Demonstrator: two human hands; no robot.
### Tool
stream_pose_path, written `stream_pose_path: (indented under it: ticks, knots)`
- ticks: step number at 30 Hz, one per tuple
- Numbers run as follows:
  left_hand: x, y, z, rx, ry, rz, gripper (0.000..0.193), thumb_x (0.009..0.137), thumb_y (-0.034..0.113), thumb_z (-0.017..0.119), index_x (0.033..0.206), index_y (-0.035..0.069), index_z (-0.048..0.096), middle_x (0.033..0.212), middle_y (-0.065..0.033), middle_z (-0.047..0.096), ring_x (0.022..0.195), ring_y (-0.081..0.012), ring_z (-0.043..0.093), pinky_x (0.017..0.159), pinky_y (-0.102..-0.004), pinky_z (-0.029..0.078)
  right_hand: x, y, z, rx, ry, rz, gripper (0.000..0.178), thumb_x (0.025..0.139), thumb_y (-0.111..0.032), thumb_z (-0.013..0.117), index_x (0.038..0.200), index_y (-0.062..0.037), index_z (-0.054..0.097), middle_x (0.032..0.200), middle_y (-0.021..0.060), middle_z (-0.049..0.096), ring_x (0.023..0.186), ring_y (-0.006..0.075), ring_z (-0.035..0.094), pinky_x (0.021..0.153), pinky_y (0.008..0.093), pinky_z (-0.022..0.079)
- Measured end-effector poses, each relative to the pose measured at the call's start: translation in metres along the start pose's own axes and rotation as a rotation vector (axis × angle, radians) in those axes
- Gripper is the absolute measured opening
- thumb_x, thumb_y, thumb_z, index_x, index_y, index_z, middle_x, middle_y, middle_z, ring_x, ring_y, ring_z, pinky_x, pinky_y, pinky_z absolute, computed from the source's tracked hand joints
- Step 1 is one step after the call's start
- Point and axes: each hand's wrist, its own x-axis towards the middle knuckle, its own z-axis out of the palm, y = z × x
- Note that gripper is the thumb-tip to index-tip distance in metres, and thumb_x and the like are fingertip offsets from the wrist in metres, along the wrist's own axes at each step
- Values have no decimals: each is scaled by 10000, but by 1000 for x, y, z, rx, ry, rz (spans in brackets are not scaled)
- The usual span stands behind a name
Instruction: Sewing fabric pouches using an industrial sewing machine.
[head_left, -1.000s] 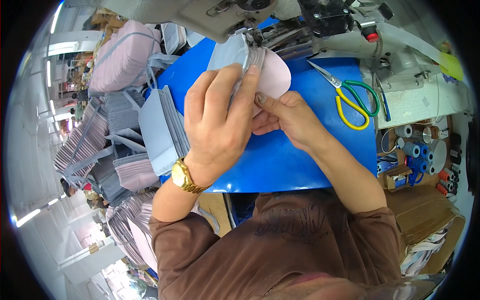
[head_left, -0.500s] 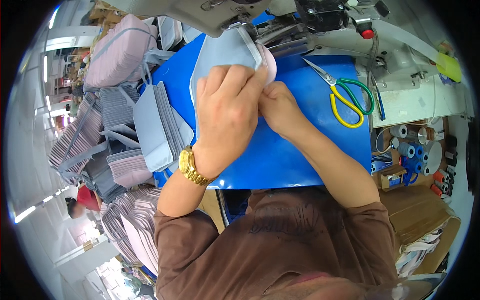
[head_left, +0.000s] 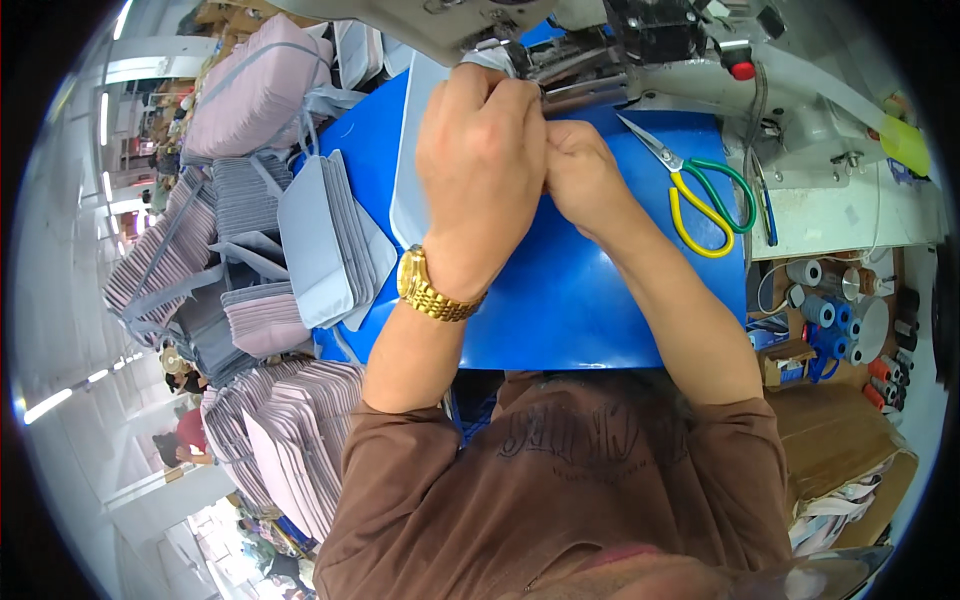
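A flat light grey-blue fabric piece (head_left: 408, 190) with rounded corners lies under my left hand (head_left: 480, 165), its upper end at the sewing machine (head_left: 430, 25). My left hand, with a gold watch (head_left: 428, 290) on its wrist, is closed with curled fingers on the piece's edge by the machine's foot. Close beside it my right hand (head_left: 585, 175) is closed in a pinch. Whatever sits between the right fingers is hidden. Most of the fabric's right side is covered by my hands.
Green-and-yellow-handled scissors (head_left: 705, 200) lie on the blue work surface (head_left: 600, 320) at right. A small stack of grey-blue pieces (head_left: 325, 240) is at left, with tied pink and grey bundles (head_left: 260, 90) beyond. Thread spools (head_left: 820, 305) stand at far right, above a cardboard box (head_left: 840, 430).
Both hands have moved up toward the machine, and the fabric piece has gone further under it. The pink rounded part seen earlier beside the fingers is now out of sight.
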Motion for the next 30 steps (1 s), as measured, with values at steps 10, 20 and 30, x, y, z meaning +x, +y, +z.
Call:
stream_pose_path:
  ticks: [10, 20, 30]
  knots:
    - [-7, 7, -13, -306, -45, -294, 127, 829, 77, 710, 930, 6, 738, 1030, -173, 676, 908, -308, 671, 769, -364, 541, -9, -41, -18, -434, 37, -71, 378, 940, -240, 562, 669, 21, 527, 552, 69, 563, 522, 146, 543, 521, 319, 443]
    - [-17, -7, -5, -397, 6, -354, 175, 813, 70, 740, 983, 29, 744, 1164, -188, 657, 971, -266, 681, 809, -334, 555, -20, -47, -12, -564, 130, -297, 321, 940, -203, 548, 735, 37, 488, 595, 199, 454, 530, 343, 445, 540, 437, 386]
    - [-12, -12, 17, -550, 158, -455, 204, 852, 62, 722, 1046, -2, 718, 1209, -176, 618, 984, -218, 671, 821, -311, 582, -18, -60, -17, -769, 81, -279, 340, 937, -218, 620, 727, 26, 511, 580, 169, 485, 477, 282, 438, 480, 390, 350]
